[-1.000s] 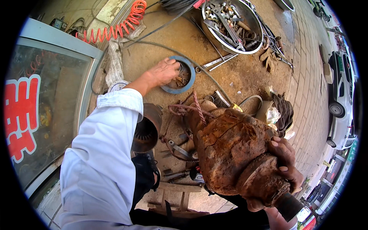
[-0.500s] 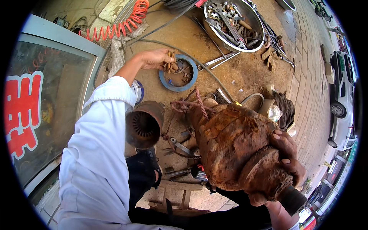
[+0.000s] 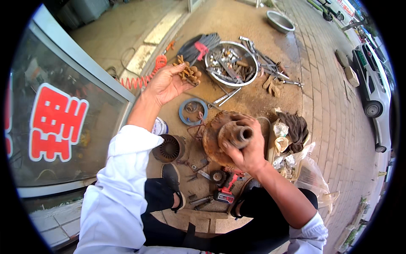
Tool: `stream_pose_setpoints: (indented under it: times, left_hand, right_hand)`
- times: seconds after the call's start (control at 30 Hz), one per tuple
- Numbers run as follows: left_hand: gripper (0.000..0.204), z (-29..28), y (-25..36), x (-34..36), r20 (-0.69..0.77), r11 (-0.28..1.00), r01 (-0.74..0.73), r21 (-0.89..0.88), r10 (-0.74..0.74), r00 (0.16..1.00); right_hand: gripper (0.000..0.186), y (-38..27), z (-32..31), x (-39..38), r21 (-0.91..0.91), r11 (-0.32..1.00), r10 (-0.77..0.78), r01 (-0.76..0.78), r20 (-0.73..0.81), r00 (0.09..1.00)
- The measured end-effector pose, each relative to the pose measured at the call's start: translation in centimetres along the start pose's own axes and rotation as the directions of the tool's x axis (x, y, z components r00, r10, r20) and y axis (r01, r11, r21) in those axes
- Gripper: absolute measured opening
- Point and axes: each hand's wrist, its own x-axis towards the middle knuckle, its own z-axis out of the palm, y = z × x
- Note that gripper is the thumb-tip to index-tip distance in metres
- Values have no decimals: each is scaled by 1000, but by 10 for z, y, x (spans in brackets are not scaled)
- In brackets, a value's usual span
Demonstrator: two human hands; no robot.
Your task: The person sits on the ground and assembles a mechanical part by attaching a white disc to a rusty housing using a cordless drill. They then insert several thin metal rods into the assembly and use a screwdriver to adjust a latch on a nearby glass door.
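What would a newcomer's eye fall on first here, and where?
The big rusty metal part near the centre, gripped by the right hand, stands out first. To its upper left, the left hand holds up brown bolt-like pieces. Farther up, a metal basin holds tools.

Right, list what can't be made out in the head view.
Head view: count of the rusty bolt-like pieces; they overlap one another in the left hand.
Head view: underside of the rusty metal part, hidden by its own bulk.
Head view: bottom of the metal bowl, covered by heaped tools.
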Motion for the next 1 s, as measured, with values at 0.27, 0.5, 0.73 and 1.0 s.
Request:
stream_pose_setpoints:
  times: [0.27, 0.5, 0.73, 1.0]
  left_hand:
    - [23, 165, -1, -184, 135, 965, -115, 236, 84, 987]
    - [36, 196, -113, -228, 116, 985, -127, 118, 114, 987]
    - [35, 197, -147, -225, 135, 983, -96, 155, 75, 988]
    - [35, 192, -156, -220, 123, 996, 0, 93, -12, 992]
  right_hand:
    - [65, -66, -56, -13, -89, 981, 170, -171, -20, 985]
    - [22, -140, -88, -73, 314, 906, 329, -284, -103, 939]
    - [30, -146, -91, -88, 246, 913, 356, -325, -94, 930]
    - [26, -139, -82, -85, 333, 890, 346, -312, -47, 937]
